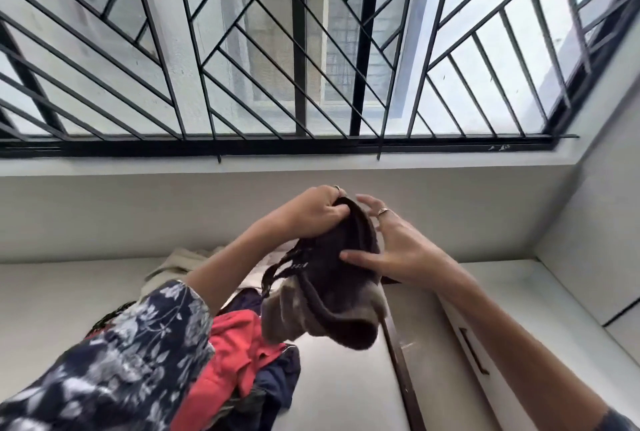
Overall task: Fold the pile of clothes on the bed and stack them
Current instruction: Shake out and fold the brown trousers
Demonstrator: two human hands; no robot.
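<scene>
While the pile of clothes (242, 354) lies on the bed (346, 389) below and to the near left of both grips, one dark garment (332, 278) is held up in the air between them, in front of the wall under the barred window (277, 49). Left hand (311, 212): grip closed, fingers curled over the garment's upper edge. Right hand (398, 250): grip spread, fingers nearly straight, thumb pressed flat against the cloth's near face. A braided cord (277, 268) dangles below the left grip. Step in hand, as judged: picking out and opening one item before folding. The next move likely calls for the right grip to close on an opposite edge, so the cloth can be spread flat.
</scene>
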